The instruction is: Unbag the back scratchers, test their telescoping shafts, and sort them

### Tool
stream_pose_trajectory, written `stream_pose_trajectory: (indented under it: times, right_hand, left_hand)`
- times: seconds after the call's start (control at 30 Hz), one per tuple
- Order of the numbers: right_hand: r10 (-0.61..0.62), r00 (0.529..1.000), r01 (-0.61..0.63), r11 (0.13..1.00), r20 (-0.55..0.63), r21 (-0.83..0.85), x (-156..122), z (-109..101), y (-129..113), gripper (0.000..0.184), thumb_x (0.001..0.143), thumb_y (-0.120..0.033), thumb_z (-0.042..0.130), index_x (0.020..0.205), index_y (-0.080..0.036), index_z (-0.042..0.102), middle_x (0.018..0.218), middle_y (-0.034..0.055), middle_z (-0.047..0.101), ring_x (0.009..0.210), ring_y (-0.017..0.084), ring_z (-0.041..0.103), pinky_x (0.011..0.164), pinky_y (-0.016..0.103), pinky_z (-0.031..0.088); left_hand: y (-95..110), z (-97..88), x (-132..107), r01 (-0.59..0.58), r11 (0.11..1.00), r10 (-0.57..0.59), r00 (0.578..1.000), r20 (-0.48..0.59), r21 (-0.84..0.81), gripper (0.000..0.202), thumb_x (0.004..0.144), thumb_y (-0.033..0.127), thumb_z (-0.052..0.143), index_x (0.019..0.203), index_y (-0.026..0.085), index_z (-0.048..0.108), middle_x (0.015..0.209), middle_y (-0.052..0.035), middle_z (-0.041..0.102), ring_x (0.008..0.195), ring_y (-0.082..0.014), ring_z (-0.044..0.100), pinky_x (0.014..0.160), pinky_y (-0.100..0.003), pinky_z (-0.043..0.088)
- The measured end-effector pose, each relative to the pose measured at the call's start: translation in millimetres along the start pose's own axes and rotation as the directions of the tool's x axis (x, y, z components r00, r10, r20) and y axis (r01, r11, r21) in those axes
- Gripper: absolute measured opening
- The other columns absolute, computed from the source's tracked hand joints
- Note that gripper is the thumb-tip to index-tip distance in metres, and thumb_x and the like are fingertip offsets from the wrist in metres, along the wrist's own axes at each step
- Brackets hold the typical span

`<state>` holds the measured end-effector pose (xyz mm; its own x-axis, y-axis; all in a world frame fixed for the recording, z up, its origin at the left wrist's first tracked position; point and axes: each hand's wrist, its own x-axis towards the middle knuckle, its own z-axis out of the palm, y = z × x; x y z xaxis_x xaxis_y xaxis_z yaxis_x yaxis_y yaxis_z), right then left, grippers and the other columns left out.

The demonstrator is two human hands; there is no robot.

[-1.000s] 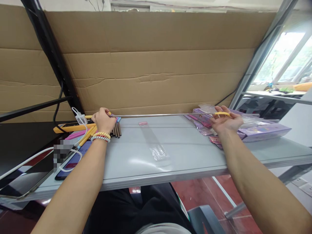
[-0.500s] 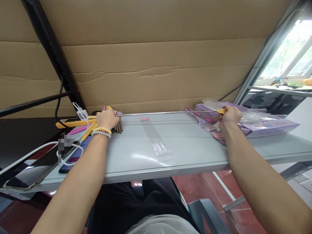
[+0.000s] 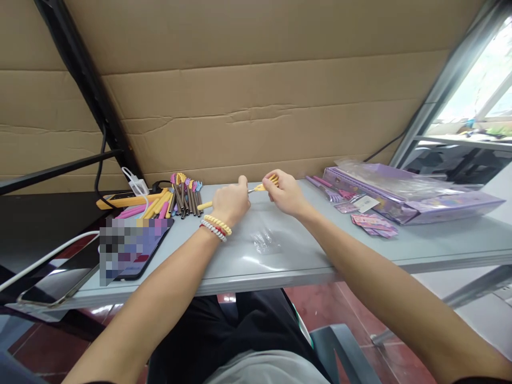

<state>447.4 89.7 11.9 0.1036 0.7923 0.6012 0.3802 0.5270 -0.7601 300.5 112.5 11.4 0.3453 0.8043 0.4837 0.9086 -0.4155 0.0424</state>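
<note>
My left hand [image 3: 232, 202] is wrapped round the yellow handle of a telescopic back scratcher [image 3: 205, 205], whose end sticks out on the left. A short piece of metal rod shows between my two hands. With its fingertips my right hand [image 3: 285, 191] pinches the yellow claw-shaped head at the other end. Below them on the tabletop lies a clear plastic sleeve [image 3: 264, 242], partly hidden. Left of my left hand is a pile of metal rods with coloured claw heads [image 3: 186, 194], next to yellow and pink handles [image 3: 159, 205].
At right lies a purple box [image 3: 408, 194] with clear plastic on top. Packaged purple pieces [image 3: 330, 189] and pink printed cards [image 3: 374, 225] are beside it. Two phones [image 3: 60, 277] and a white cable [image 3: 52, 250] occupy the left. Cardboard [image 3: 272, 101] stands behind the grey table [image 3: 304, 266].
The long rod stretched between my hands has been slid together to a short length. My right hand moved left and my left hand moved right, meeting near the middle.
</note>
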Motion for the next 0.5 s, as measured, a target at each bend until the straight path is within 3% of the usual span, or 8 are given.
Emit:
stream_pose_trajectory:
  times: [0.1, 0.2, 0.3, 0.4, 0.5]
  right_hand:
    - [0.025, 0.998, -0.034, 0.981, 0.051, 0.19, 3, 1, 6, 0.022, 0.075, -0.04, 0.063, 0.075, -0.019, 0.056, 0.041, -0.0065, 0.048, 0.037, 0.007, 0.041, 0.039, 0.02, 0.029]
    - [0.156, 0.979, -0.099, 0.922, -0.127, 0.375, 9, -14, 18, 0.031, 0.069, -0.047, 0.067, 0.075, -0.019, 0.055, 0.039, -0.008, 0.045, 0.032, 0.006, 0.034, 0.035, 0.02, 0.024]
    - [0.274, 0.934, -0.115, 0.838, -0.228, 0.533, 10, -25, 21, 0.037, 0.065, -0.051, 0.069, 0.072, -0.02, 0.051, 0.042, -0.0087, 0.045, 0.032, 0.005, 0.033, 0.034, 0.02, 0.023]
    - [0.299, 0.95, -0.192, 0.783, -0.086, 0.592, 11, -18, 12, 0.038, 0.061, -0.05, 0.073, 0.07, -0.019, 0.051, 0.057, -0.0043, 0.055, 0.045, 0.007, 0.05, 0.042, 0.02, 0.037]
    - [0.251, 0.964, -0.248, 0.726, 0.088, 0.641, 16, 2, -5, 0.035, 0.059, -0.042, 0.076, 0.063, -0.019, 0.049, 0.064, -0.0017, 0.059, 0.062, 0.012, 0.06, 0.057, 0.025, 0.048]
  left_hand:
    - [-12, 2.9, 2, -0.027, 0.996, 0.021, 0.997, -0.073, -0.086, 0.024, 0.085, 0.029, 0.047, 0.106, 0.018, 0.049, 0.08, -0.0099, 0.067, 0.08, -0.0266, 0.065, 0.069, -0.033, 0.041]
    - [-21, 7.6, 7, -0.103, 0.985, 0.087, 0.99, -0.115, -0.136, 0.021, 0.086, 0.039, 0.047, 0.095, 0.02, 0.053, 0.086, -0.008, 0.067, 0.084, -0.0249, 0.064, 0.069, -0.031, 0.04]
    - [-20, 11.6, 8, -0.105, 0.98, 0.102, 0.994, -0.025, -0.168, 0.028, 0.09, 0.044, 0.04, 0.084, 0.021, 0.054, 0.081, -0.0074, 0.067, 0.079, -0.0236, 0.063, 0.066, -0.03, 0.039]
    - [-7, 13.4, 4, -0.084, 0.96, 0.102, 0.993, 0.054, -0.268, 0.031, 0.091, 0.046, 0.036, 0.092, 0.021, 0.053, 0.079, -0.0088, 0.066, 0.075, -0.025, 0.063, 0.063, -0.031, 0.038]
    - [5, 16.8, -1, -0.068, 0.901, 0.107, 0.992, 0.068, -0.428, 0.037, 0.093, 0.045, 0.031, 0.112, 0.019, 0.049, 0.084, -0.0101, 0.067, 0.077, -0.0262, 0.063, 0.065, -0.032, 0.04]
